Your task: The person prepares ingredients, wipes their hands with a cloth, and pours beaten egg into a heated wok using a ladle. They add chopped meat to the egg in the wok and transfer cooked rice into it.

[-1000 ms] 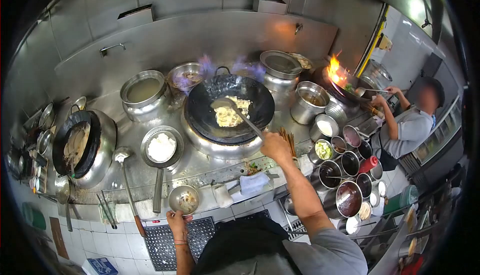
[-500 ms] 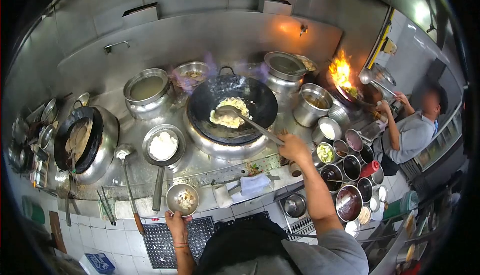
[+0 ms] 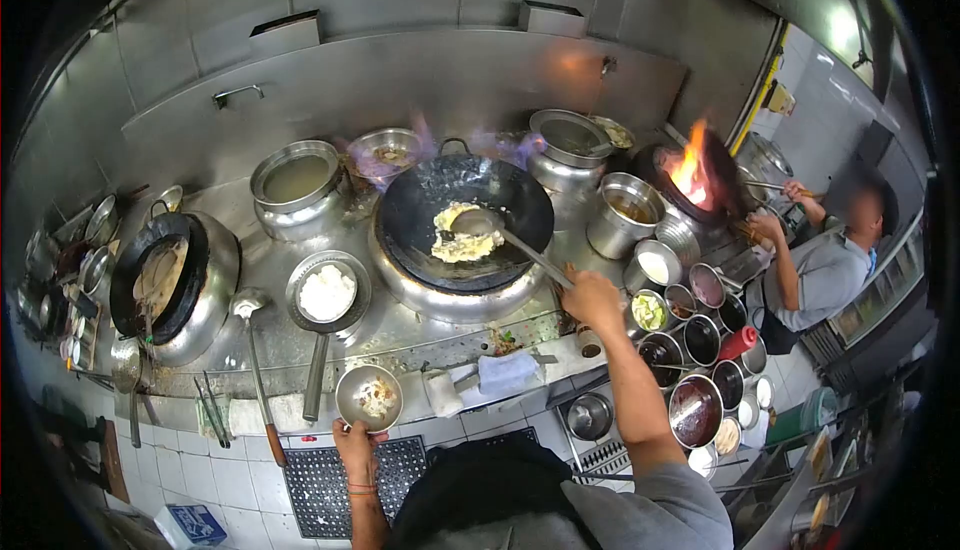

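Observation:
My left hand (image 3: 357, 447) is closed on the rim of a small metal bowl (image 3: 350, 387) with some pale food in it, held in front of the stove edge. In my right hand (image 3: 592, 300) is the long handle of a ladle (image 3: 478, 222). The ladle's head rests on yellow and white food that looks like egg (image 3: 468, 246), inside a large black wok (image 3: 415, 200). Between my hands, a perforated strainer (image 3: 298, 290) with a long handle carries a container of white food (image 3: 327, 293).
Flames flare at a second wok (image 3: 722, 175) on the right, where a co-worker (image 3: 815, 270) stands. Pots of liquid (image 3: 292, 206) flank my wok. Several seasoning containers (image 3: 697, 410) crowd the right side. Another wok (image 3: 130, 280) and a wooden-handled ladle (image 3: 262, 380) are on the left.
My ladle has shifted slightly right and up, and the egg-like food has changed shape beneath it. The co-worker's wok now tilts up, and their ladle is lower. Dark legs appear at far left.

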